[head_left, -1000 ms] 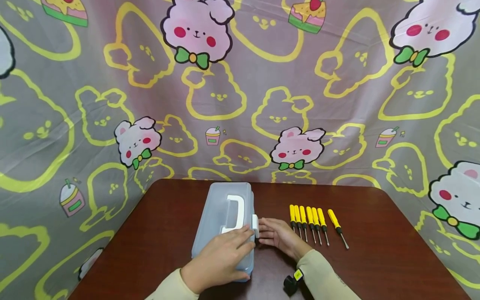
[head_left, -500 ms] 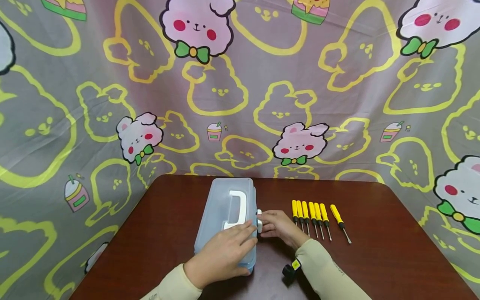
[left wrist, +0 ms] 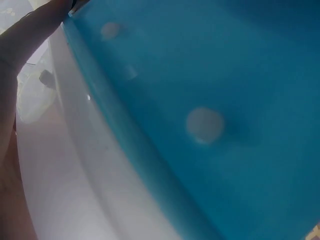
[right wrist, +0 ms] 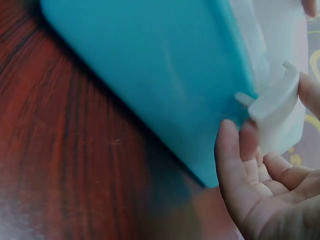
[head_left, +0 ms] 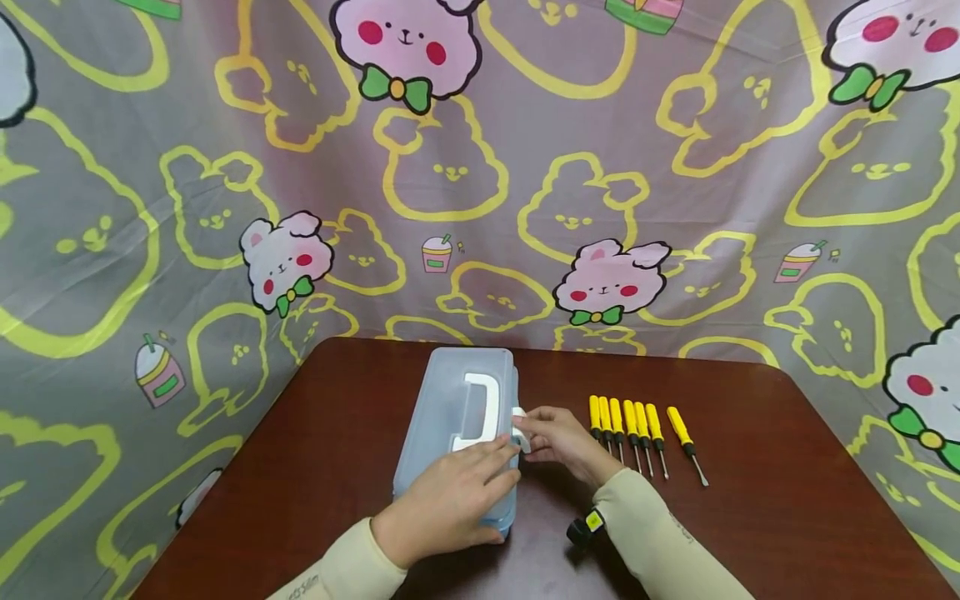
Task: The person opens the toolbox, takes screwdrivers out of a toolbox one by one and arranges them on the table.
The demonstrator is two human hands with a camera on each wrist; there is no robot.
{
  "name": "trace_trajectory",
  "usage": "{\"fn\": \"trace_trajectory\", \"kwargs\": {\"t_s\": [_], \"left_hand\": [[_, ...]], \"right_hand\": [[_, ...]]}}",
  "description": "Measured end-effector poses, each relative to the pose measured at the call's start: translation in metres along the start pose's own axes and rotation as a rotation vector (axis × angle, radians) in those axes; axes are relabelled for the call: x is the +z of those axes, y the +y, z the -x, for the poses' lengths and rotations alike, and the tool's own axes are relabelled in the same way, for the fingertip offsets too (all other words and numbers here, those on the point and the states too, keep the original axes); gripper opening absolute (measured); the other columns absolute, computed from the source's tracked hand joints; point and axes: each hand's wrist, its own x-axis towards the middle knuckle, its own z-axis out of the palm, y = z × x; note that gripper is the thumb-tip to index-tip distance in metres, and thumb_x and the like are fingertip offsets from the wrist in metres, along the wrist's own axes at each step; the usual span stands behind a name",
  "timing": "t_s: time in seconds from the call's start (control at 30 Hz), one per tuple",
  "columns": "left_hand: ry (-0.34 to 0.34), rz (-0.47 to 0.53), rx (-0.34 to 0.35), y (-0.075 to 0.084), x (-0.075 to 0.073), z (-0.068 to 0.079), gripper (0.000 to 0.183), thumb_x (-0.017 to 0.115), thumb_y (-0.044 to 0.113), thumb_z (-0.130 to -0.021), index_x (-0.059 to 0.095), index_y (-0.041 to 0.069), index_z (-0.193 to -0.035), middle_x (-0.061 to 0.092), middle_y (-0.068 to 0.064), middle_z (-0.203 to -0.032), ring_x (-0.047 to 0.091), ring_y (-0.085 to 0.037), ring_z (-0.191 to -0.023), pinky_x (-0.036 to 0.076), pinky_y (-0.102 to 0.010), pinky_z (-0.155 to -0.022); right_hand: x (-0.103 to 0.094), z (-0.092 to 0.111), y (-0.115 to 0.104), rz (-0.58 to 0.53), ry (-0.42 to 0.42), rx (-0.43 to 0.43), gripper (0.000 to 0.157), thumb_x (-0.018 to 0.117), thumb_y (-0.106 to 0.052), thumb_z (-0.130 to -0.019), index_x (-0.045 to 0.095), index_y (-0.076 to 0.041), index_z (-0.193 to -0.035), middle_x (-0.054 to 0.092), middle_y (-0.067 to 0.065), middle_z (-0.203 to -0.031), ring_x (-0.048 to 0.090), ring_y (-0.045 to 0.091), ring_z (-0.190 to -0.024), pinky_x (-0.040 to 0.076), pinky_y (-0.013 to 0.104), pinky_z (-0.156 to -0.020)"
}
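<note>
A plastic toolbox [head_left: 438, 400] with a translucent lid, a white carry handle [head_left: 492, 404] and a blue body [right wrist: 135, 60] sits left of centre on the table. My left hand [head_left: 450, 502] rests on the near part of its lid, fingers stretched toward the right edge. On the toolbox's right side, my right hand [head_left: 562, 442] pinches the white latch [right wrist: 277, 102]. In the right wrist view the latch stands tilted away from the blue wall, with fingertips [right wrist: 248, 135] under its lower end. The left wrist view looks closely at the blue wall [left wrist: 240, 65]; most of the left hand is out of it.
Several screwdrivers with yellow and black handles [head_left: 627, 421] lie in a row right of the right hand. One more screwdriver [head_left: 681, 429] lies a little apart. Behind the dark red-brown table [head_left: 315, 433] hangs a patterned cloth [head_left: 480, 208].
My right fingers have closed round the latch, which now tilts farther out from the toolbox. The left hand stays on the lid. The head view has shifted slightly.
</note>
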Motion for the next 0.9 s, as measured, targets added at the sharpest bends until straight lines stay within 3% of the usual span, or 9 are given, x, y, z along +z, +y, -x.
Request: {"fn": "trace_trajectory", "kwargs": {"t_s": [0.17, 0.37, 0.57, 0.9], "left_hand": [[0.004, 0.001, 0.003, 0.0, 0.0, -0.001, 0.077, 0.086, 0.056, -0.062, 0.06, 0.01, -0.118, 0.053, -0.013, -0.136, 0.043, -0.028, -0.133, 0.033, -0.036, -0.109], [0.02, -0.009, 0.014, 0.001, 0.0, -0.003, 0.076, 0.086, 0.056, -0.062, 0.061, 0.009, -0.118, 0.053, -0.014, -0.136, 0.043, -0.028, -0.133, 0.034, -0.036, -0.108], [0.009, -0.003, 0.01, 0.001, 0.0, -0.003, 0.074, 0.085, 0.055, -0.063, 0.061, 0.009, -0.117, 0.053, -0.015, -0.137, 0.043, -0.029, -0.133, 0.034, -0.036, -0.108], [-0.01, -0.017, 0.002, 0.003, 0.002, 0.003, 0.079, 0.082, 0.056, -0.067, 0.061, 0.01, -0.127, 0.052, -0.013, -0.139, 0.042, -0.026, -0.134, 0.035, -0.036, -0.108]], "right_hand": [[-0.002, -0.003, 0.009, -0.021, 0.014, 0.001, 0.046, 0.073, -0.036, -0.088, 0.057, 0.004, -0.105, 0.06, 0.008, -0.086, 0.062, 0.016, -0.069, 0.057, 0.041, -0.072], [-0.005, -0.003, 0.016, -0.006, -0.003, 0.005, 0.05, 0.072, -0.036, -0.089, 0.057, 0.006, -0.11, 0.064, 0.01, -0.09, 0.064, 0.018, -0.072, 0.057, 0.039, -0.07], [-0.005, 0.001, 0.013, 0.043, 0.051, 0.027, 0.051, 0.075, -0.04, -0.085, 0.061, 0.006, -0.102, 0.063, 0.01, -0.082, 0.063, 0.018, -0.065, 0.058, 0.037, -0.065], [0.005, 0.004, 0.022, 0.008, -0.034, 0.04, 0.044, 0.064, -0.038, -0.091, 0.069, 0.006, -0.093, 0.068, 0.011, -0.075, 0.067, 0.019, -0.064, 0.057, 0.035, -0.063]]}}
